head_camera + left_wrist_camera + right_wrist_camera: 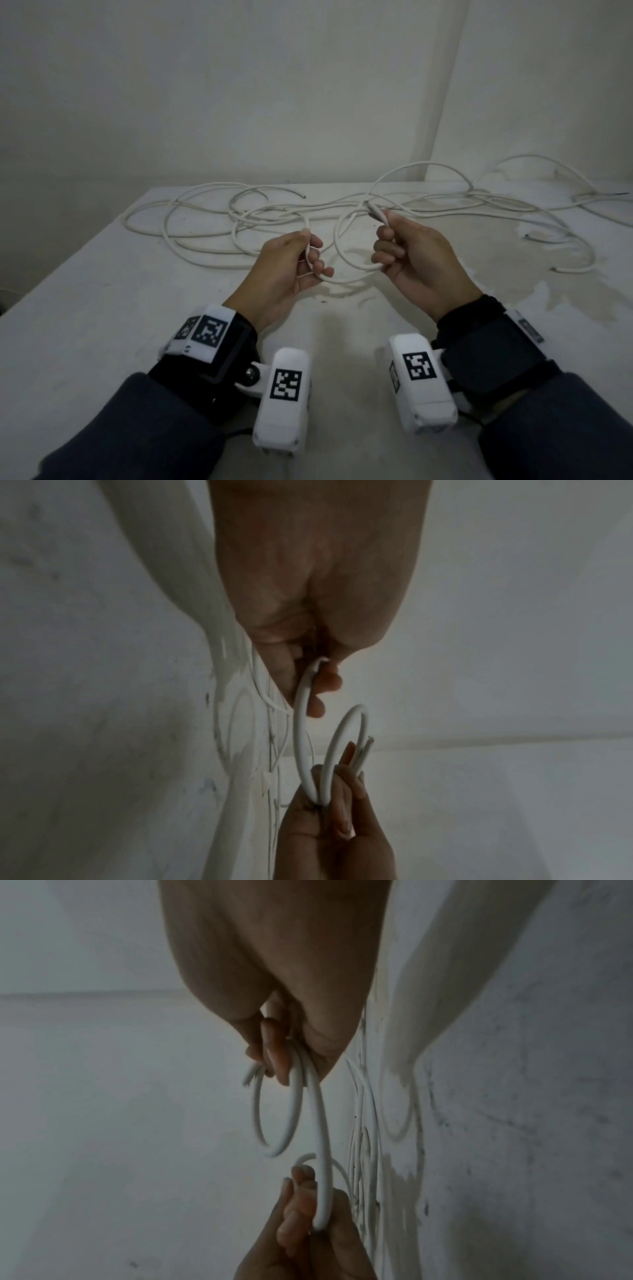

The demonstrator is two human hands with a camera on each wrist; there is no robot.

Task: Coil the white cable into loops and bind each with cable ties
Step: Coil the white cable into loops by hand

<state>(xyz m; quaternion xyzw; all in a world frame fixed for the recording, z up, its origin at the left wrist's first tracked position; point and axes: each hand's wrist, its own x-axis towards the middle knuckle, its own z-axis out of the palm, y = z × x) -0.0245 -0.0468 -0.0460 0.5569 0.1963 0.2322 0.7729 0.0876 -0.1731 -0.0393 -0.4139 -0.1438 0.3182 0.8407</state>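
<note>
Pale, stained white tabletop (pixel 102 308) against plain whitish walls; far edge meeting wall, left edge dropping off near frame side, bare surface open toward the near side. Long thin white round cable (pixel 212 240) sprawled in loose tangles across far half of table, several cut ends showing. Left hand (pixel 287 270) up off the surface, fingers curled, gripping one strand. Right hand (pixel 414 260) likewise raised, pinching cable end (pixel 376 214) plus a small loop hanging between both hands. White wrist-camera housings (pixel 284 394) with black square coded markers; no readable writing.
</note>
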